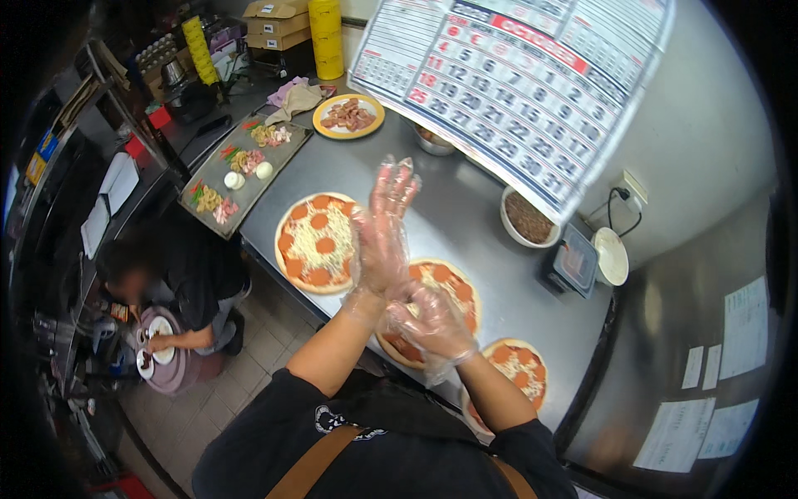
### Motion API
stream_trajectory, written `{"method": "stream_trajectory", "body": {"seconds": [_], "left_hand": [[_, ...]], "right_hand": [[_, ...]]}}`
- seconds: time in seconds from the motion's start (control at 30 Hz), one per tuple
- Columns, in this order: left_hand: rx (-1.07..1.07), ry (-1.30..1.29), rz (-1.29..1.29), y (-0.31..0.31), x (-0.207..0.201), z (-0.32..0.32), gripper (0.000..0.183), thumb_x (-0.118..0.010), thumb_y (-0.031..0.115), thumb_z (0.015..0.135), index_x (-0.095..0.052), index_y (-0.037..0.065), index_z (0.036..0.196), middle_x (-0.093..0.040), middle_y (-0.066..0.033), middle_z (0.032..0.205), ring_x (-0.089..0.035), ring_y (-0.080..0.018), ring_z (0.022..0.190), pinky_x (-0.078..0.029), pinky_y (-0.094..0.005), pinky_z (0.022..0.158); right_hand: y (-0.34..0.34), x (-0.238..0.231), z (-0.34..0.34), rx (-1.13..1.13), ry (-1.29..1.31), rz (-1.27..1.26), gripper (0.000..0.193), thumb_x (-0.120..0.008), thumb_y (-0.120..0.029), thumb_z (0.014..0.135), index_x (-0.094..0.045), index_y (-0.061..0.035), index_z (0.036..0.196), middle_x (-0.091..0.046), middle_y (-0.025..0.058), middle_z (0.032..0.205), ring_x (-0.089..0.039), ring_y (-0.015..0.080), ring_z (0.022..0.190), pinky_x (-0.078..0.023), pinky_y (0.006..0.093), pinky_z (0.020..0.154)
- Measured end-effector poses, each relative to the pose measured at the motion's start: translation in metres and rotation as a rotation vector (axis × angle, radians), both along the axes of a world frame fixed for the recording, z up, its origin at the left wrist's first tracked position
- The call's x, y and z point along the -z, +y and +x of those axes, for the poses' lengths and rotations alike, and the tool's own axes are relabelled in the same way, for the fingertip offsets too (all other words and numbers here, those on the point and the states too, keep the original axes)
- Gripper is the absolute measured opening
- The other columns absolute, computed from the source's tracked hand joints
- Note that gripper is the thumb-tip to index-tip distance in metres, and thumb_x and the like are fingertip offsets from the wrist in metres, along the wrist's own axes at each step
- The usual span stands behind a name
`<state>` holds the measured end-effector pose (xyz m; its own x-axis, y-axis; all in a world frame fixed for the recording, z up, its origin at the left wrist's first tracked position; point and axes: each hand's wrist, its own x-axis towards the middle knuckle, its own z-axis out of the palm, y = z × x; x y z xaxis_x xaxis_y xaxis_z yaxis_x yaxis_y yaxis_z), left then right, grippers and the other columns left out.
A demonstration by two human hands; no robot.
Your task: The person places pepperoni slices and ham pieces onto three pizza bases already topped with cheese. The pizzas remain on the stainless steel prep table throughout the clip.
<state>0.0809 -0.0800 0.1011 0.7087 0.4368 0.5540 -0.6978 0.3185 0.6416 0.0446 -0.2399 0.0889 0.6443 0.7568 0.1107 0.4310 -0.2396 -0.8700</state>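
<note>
My left hand is raised over the steel table in a clear plastic glove, its fingers stretched upward and holding nothing. At its wrist, my right hand, gloved as well, has its fingers closed on the cuff of the left glove. Just left of my hands lies a pizza with shredded cheese and round orange-red slices. A second pizza sits beneath my right hand and is partly hidden by it. The third pizza, partly behind my right forearm, is at the near right.
A tray with chopped toppings stands at the far left, beside a yellow-rimmed plate of meat pieces. To the right are a bowl of brown crumbles and a lidded container. A calendar hangs overhead. Another person crouches at left.
</note>
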Motion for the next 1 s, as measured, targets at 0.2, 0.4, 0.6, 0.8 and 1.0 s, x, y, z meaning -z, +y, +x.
{"method": "stream_trajectory", "body": {"seconds": [0.2,0.4,0.6,0.8,1.0], "left_hand": [[-0.026,0.391,-0.118,0.177,0.027,0.047,0.08,-0.05,0.059,0.108,-0.033,0.006,0.166,-0.042,-0.0181,0.167,-0.042,-0.0317,0.152,-0.03,-0.0445,0.127],[-0.073,0.99,-0.354,0.328,0.172,0.19,0.058,-0.067,0.042,0.103,-0.056,0.009,0.15,-0.066,-0.0076,0.128,-0.061,-0.0215,0.117,-0.049,-0.0368,0.098],[-0.014,1.271,-0.236,0.316,0.247,0.319,0.049,-0.07,0.037,0.099,-0.066,0.003,0.134,-0.072,-0.0167,0.116,-0.071,-0.0284,0.105,-0.056,-0.0422,0.086],[-0.346,1.466,0.589,0.474,0.321,0.384,0.061,-0.072,0.029,0.088,-0.054,-0.003,0.136,-0.073,-0.0243,0.123,-0.076,-0.0366,0.101,-0.06,-0.0431,0.09],[-0.092,1.535,0.312,0.305,0.21,0.267,0.062,-0.072,0.031,0.09,-0.052,-0.003,0.137,-0.077,-0.0196,0.11,-0.078,-0.0292,0.083,-0.062,-0.0407,0.079]], "right_hand": [[0.158,0.019,0.033,-0.095,-0.177,-0.129,0.018,-0.057,-0.021,0.106,-0.065,-0.0047,0.109,-0.067,0.0215,0.102,-0.066,0.0427,0.095,-0.053,0.0515,0.085],[0.221,-0.006,0.06,-0.059,-0.023,-0.186,0.031,-0.064,-0.029,0.106,-0.068,-0.0015,0.118,-0.071,0.0197,0.108,-0.071,0.0389,0.101,-0.057,0.0474,0.091],[0.175,0.0,0.039,0.405,0.267,-0.186,0.043,-0.07,-0.038,0.104,-0.068,-0.0025,0.129,-0.074,0.0155,0.125,-0.073,0.0298,0.113,-0.057,0.0414,0.099],[0.153,0.011,0.038,0.551,0.41,-0.008,0.042,-0.07,-0.037,0.105,-0.07,-0.0038,0.13,-0.076,0.013,0.119,-0.073,0.0249,0.111,-0.056,0.0384,0.097],[0.141,0.02,0.071,0.703,0.259,-0.308,0.041,-0.07,-0.039,0.104,-0.072,-0.0049,0.126,-0.077,0.0136,0.115,-0.074,0.0247,0.106,-0.058,0.039,0.092]]}}
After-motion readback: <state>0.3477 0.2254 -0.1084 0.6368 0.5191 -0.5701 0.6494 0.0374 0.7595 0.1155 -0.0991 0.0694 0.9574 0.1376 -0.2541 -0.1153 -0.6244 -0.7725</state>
